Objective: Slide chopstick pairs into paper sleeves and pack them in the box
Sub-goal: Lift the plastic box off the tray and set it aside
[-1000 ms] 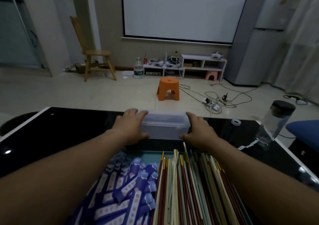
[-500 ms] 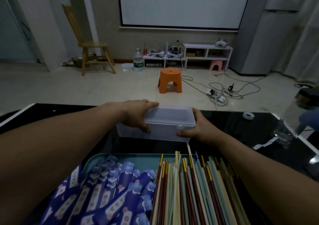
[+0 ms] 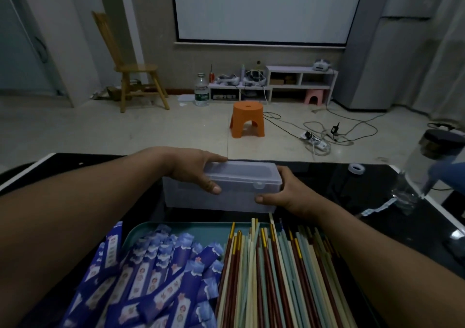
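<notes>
**A:** Where is the box?

**B:** The clear plastic box [image 3: 221,200] sits on the black table [image 3: 332,192], between the two hands and just beyond the teal tray [image 3: 201,232]. Its long axis runs from one hand to the other, crosswise to the forearms.

**A:** What is the left hand doing?

**B:** The left hand [image 3: 193,174] grips the left part of the lid [image 3: 244,176]. The thumb curls over the near edge and the fingers lie across the top to the far edge.

**A:** And the right?

**B:** The right hand [image 3: 289,197] holds the box's right end, with the thumb pressed on the near wall below the lid's rim. Its fingers go round behind the end, so I cannot tell how they lie.

**A:** Is the lid latched?

**B:** I cannot tell. Its small tab faces the person, just above the right thumb.

**A:** The chopsticks?

**B:** The chopsticks [image 3: 276,272] lie packed side by side in the tray's right half, nearer the person than the right hand. Their long axes point toward the box, with the gold-banded ends nearest it. The paper sleeves [image 3: 151,277] are heaped beside the left forearm, and most slant toward the box.
</notes>
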{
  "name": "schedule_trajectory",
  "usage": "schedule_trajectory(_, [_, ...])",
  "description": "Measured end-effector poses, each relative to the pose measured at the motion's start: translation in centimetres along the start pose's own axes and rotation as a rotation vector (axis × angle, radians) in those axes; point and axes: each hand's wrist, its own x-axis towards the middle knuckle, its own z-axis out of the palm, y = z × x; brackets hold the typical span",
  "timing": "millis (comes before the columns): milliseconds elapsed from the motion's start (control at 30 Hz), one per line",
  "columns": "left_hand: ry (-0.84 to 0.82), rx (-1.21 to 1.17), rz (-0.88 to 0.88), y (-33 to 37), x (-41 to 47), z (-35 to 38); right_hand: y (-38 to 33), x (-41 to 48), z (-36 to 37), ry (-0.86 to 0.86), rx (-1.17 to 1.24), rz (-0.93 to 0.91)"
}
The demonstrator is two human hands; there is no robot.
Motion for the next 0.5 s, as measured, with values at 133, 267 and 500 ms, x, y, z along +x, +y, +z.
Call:
schedule_trajectory(133, [0.019,0.021,0.002,0.3,-0.4,-0.1,0.1,0.1,-0.1,-0.006,0.009,-0.005])
schedule_trajectory(267, [0.209,0.217,0.093,2.3,-0.7,2.4,0.3,0.3,0.5,-0.001,-0.083,-0.062])
schedule_trajectory(500, [0.416,0.372,0.226,3.0,-0.8,3.9,0.9,0.2,1.6,0.098,-0.102,-0.148])
